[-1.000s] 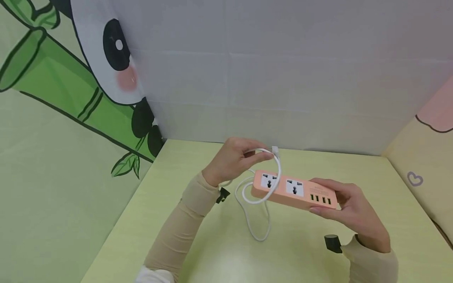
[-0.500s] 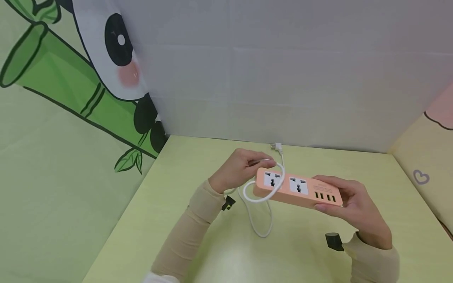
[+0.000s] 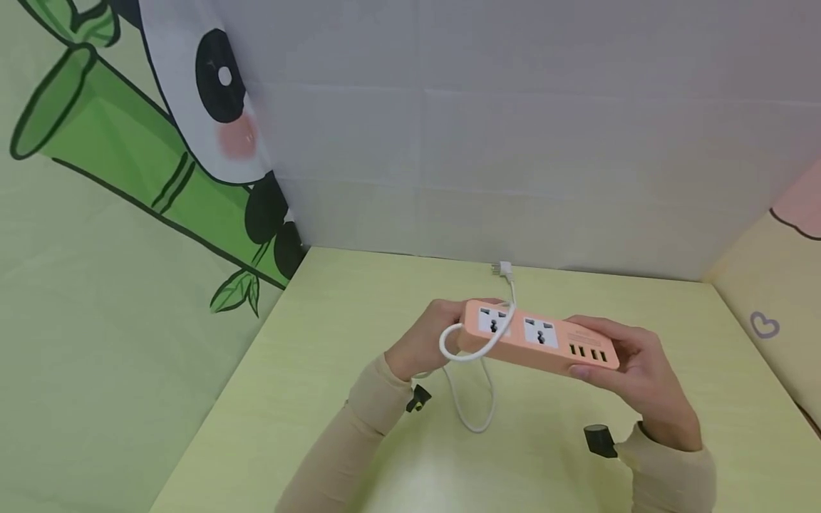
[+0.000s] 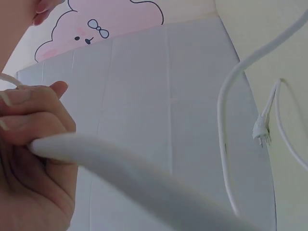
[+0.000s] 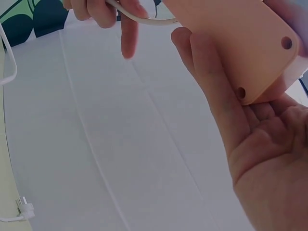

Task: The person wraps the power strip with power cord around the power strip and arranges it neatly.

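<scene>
A peach power strip (image 3: 532, 349) with two white sockets and several USB ports is held tilted above the table. My right hand (image 3: 631, 367) grips its right end, thumb on the near side and fingers on the far side. In the right wrist view two holes show on the underside. My left hand (image 3: 428, 338) is partly hidden behind the strip's left end. Its fingers curl round the white cord (image 4: 130, 178), as the left wrist view shows. A loop of cord crosses the strip's left socket. The white plug (image 3: 506, 271) lies near the table's back edge.
A pale yellow table (image 3: 359, 299) lies below, with a grey wall panel (image 3: 513, 157) along its back. A slack cord loop hangs under the strip. Dark wrist devices (image 3: 599, 440) sit by both sleeves. Printed cartoon sheets stand at left and right.
My left hand has moved down from above the strip's left end to behind it, with the cord. The plug, earlier by the left fingertips, is now apart from them. The right hand barely moved.
</scene>
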A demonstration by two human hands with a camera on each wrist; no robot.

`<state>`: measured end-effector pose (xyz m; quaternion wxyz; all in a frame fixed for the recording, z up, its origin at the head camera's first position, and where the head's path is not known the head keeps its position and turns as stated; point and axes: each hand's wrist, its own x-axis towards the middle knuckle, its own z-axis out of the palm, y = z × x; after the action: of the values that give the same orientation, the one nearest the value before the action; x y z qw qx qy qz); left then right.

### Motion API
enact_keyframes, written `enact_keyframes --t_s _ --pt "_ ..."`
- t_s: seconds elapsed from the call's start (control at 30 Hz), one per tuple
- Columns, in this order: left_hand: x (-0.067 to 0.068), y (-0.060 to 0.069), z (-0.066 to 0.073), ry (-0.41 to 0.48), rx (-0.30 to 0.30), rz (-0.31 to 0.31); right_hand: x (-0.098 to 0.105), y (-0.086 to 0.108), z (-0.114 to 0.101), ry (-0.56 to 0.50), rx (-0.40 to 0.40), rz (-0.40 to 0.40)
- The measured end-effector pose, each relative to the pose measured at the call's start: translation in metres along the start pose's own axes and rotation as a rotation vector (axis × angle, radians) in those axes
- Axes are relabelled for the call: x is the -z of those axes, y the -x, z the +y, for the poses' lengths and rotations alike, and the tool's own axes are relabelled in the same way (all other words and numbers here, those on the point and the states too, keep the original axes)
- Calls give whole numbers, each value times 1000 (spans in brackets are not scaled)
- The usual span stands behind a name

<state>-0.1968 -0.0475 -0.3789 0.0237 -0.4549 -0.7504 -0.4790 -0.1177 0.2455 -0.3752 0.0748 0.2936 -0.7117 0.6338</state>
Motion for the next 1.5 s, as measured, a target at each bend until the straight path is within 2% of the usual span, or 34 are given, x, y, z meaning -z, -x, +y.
enact_keyframes --t_s 0.1,0.17,0.43,0.57,0.67,0.77,0.9,1.0,1.1,1.2,1.5 --pt "-7 8 1 -34 -30 35 -1 -1 1 2 11 7" --pt "-10 14 1 -68 -26 58 -1 -2 1 1 9 16" --pt "-21 26 7 -94 183 97 -2 -6 3 10 16 48" --pt "-24 28 10 -115 237 110 -3 -7 4 28 11 59" --pt "-24 29 13 -168 225 135 -1 -6 5 42 2 88" --pt "-23 31 14 -206 207 145 5 -4 4 28 -8 164" --pt "-24 35 16 -189 224 99 15 1 2 -14 -45 318" --pt "-25 37 18 -196 199 59 20 3 2 -29 -70 383" --pt "-29 37 21 -216 157 36 23 5 1 -25 -79 396" --pt "-30 38 25 -247 142 37 22 4 2 -1 -84 390" --pt "-25 41 38 -344 105 78 19 0 3 38 -96 365"
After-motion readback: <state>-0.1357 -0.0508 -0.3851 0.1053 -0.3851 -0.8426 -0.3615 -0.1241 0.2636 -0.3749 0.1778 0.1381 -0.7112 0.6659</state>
